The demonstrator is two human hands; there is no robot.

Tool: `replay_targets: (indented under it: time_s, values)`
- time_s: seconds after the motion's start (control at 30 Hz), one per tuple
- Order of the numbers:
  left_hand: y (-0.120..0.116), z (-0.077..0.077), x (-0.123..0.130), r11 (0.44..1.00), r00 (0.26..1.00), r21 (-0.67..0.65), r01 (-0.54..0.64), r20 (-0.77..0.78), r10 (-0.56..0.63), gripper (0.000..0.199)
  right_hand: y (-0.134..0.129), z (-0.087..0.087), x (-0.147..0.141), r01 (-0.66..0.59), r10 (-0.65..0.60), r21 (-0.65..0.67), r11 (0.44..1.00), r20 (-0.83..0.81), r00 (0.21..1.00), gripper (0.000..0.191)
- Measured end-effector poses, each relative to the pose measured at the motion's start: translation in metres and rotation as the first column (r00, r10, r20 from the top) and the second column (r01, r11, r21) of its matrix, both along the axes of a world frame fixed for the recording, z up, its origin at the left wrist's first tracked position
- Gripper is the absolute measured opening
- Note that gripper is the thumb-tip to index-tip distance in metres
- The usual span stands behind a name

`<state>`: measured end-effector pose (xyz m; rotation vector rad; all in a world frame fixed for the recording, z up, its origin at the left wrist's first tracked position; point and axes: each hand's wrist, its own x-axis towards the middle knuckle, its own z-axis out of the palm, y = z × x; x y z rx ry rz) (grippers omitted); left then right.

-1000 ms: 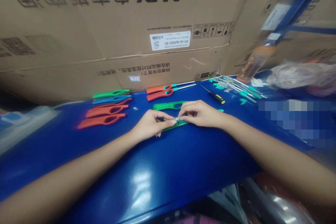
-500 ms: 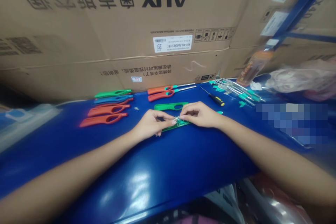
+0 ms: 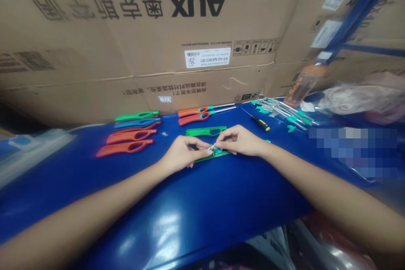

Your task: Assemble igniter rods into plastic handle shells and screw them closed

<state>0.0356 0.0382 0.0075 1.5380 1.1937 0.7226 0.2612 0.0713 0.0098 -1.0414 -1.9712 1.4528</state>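
My left hand (image 3: 182, 152) is closed in a pinch on a small silvery part (image 3: 211, 147), too small to name exactly. My right hand (image 3: 242, 141) pinches at the other side of the same part, thumb and forefinger together. Both hands are over a green lighter shell half (image 3: 205, 159), which lies on the blue table with its inside up, partly hidden by the fingers. Just behind my hands lies another green shell half (image 3: 202, 131) with an oval finger opening.
Left on the table (image 3: 177, 211) are red shells (image 3: 120, 148), a blue one (image 3: 134, 123) and a green one (image 3: 133, 116). Two orange lighters (image 3: 193, 117) with metal tubes, a screwdriver (image 3: 261, 123), loose tubes (image 3: 284, 112) and a bottle (image 3: 305, 82) stand or lie farther back, before cardboard boxes (image 3: 126, 42).
The camera view has tilted up slightly. My fingers have shifted only a little around the small silvery part, and both hands stay over the green shell half.
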Motion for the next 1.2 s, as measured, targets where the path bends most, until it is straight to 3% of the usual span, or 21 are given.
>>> replay_targets:
  time_s: [0.23,0.43,0.67,0.77,0.87,0.97,1.07,1.2]
  values:
    - [-0.001,-0.001,0.001,1.0,1.0,0.022,0.002,-0.029,-0.001,0.031,0.001,-0.001,0.002,-0.04,0.04,0.016,0.999,0.003,0.999,0.041]
    - [-0.003,0.002,0.002,0.999,1.0,0.032,0.004,-0.029,-0.003,0.028,0.002,0.007,0.003,-0.008,0.009,-0.013,1.0,0.118,0.993,0.042]
    - [-0.004,0.001,0.001,0.998,0.998,0.063,0.018,-0.054,-0.014,0.03,0.002,0.003,0.001,-0.032,0.029,0.038,0.999,0.085,0.996,0.041]
    - [0.001,0.007,-0.006,0.991,0.988,0.112,0.072,-0.147,-0.055,0.033,0.004,0.003,0.004,-0.016,0.005,0.123,0.992,0.089,0.996,0.039]
    - [0.004,0.017,-0.016,0.958,0.94,0.195,0.211,-0.308,-0.145,0.03,0.003,0.007,0.009,-0.067,0.022,0.294,0.953,0.154,0.988,0.029]
    - [0.004,0.025,-0.021,0.922,0.872,0.215,0.321,-0.448,-0.199,0.024,-0.001,0.01,0.011,-0.2,0.103,0.437,0.877,0.235,0.967,0.02]
    - [0.001,0.028,-0.021,0.91,0.812,0.209,0.358,-0.55,-0.193,0.022,-0.004,0.011,0.012,-0.294,0.163,0.487,0.822,0.295,0.942,0.017]
    - [0.0,0.027,-0.019,0.897,0.78,0.239,0.371,-0.604,-0.162,0.024,-0.005,0.01,0.013,-0.339,0.157,0.512,0.789,0.365,0.918,0.016]
